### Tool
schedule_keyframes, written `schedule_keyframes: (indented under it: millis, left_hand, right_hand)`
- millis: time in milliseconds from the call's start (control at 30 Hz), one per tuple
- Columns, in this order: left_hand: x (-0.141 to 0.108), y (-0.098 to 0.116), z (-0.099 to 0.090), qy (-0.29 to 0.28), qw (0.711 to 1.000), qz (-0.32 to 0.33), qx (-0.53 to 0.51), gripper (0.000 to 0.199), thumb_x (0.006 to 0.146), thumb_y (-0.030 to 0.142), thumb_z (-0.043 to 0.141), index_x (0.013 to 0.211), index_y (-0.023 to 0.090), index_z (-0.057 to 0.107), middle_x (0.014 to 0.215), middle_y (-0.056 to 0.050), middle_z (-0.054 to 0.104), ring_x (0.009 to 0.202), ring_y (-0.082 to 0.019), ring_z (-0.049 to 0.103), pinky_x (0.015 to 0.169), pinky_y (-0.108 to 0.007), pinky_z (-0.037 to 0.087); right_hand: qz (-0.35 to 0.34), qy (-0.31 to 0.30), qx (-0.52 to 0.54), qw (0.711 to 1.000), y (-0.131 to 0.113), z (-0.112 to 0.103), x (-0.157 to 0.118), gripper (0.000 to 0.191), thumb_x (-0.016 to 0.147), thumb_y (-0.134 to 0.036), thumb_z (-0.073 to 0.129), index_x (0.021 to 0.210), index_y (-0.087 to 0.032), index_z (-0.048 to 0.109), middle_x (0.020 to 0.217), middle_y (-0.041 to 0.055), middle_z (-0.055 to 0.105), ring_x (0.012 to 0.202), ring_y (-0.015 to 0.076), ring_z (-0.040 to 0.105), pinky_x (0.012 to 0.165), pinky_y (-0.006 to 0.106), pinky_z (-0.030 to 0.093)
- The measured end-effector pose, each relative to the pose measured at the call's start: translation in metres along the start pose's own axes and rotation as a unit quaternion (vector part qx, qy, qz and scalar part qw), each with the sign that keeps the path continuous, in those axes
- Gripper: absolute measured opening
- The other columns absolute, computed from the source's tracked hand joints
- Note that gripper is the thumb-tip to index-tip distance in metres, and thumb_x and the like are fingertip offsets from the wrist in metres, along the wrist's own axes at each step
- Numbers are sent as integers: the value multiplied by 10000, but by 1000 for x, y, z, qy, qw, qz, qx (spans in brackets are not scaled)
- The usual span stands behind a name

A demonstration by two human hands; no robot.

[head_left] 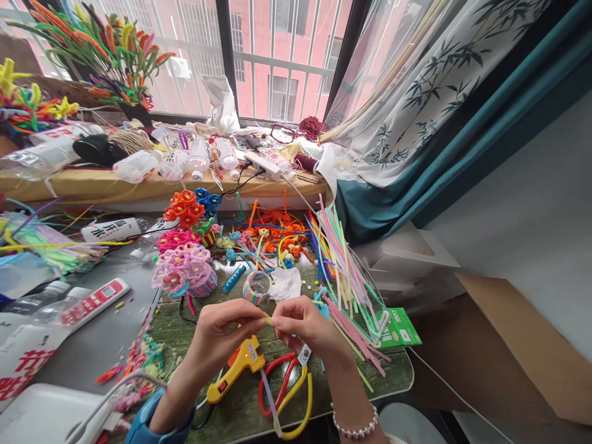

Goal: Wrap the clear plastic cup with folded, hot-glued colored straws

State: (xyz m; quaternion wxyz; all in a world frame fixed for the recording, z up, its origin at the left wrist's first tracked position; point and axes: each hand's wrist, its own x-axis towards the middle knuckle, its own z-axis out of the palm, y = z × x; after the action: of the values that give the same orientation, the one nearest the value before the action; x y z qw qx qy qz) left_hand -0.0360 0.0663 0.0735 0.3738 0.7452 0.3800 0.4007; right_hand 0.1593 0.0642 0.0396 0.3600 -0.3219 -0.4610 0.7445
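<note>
Above the green table mat, my left hand [226, 330] and my right hand [303, 324] meet fingertip to fingertip. Both are closed in a pinch on a small yellow piece of pipe cleaner [268, 321], mostly hidden by the fingers. Under my left hand lies a yellow glue gun [238, 369] with a clear glue stick [271, 394] sticking out of its back. Scissors with red and yellow handles [296, 401] rest below my right hand, their blades partly covered. Just beyond the hands are a striped pastel ring [253, 287], a white tissue [285, 283] and a blue ruler [234, 279].
Bundles of pipe cleaners [345, 265] lie at the right beside a green packet [398, 327]. Pipe-cleaner flower pots [185, 268] stand left of centre. Bottles [139, 166] crowd the windowsill ledge. A white box-like device [50, 416] with a cable sits at lower left.
</note>
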Motion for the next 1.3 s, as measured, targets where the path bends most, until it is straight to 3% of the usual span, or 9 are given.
schedule_keyframes:
  millis: [400, 667, 1033, 1300]
  left_hand:
    - [2, -1, 0, 4, 1000, 1, -2, 130, 827, 245, 687, 733, 168, 733, 644, -29, 706, 533, -121, 616, 515, -188, 492]
    - [4, -3, 2, 10, 998, 56, -2, 59, 817, 187, 695, 804, 174, 750, 713, -42, 730, 608, -140, 664, 562, -196, 513]
    - [4, 3, 2, -18, 999, 28, 10, 140, 860, 250, 649, 782, 176, 739, 698, -48, 731, 605, -145, 659, 561, -209, 506]
    - [5, 6, 2, -2, 1000, 9, -3, 148, 837, 263, 675, 726, 181, 728, 656, -33, 714, 571, -133, 626, 535, -196, 493]
  right_hand:
    - [-14, 27, -19, 999, -8, 6, -4, 368, 766, -485, 749, 734, -124, 689, 470, -58, 537, 352, 35, 412, 355, 159, 297]
    - [-7, -7, -14, 1000, -10, 3, -7, 369, 823, -462, 700, 703, -114, 671, 457, -61, 531, 321, 24, 388, 336, 154, 281]
    - [-4, -20, -7, 1000, -7, 3, -6, 375, 831, -481, 685, 779, -110, 695, 469, -69, 520, 323, 21, 365, 327, 158, 255]
    - [-2, 2, -12, 1000, -9, 7, -6, 389, 798, -502, 713, 749, -118, 684, 460, -72, 505, 326, 26, 363, 323, 161, 267]
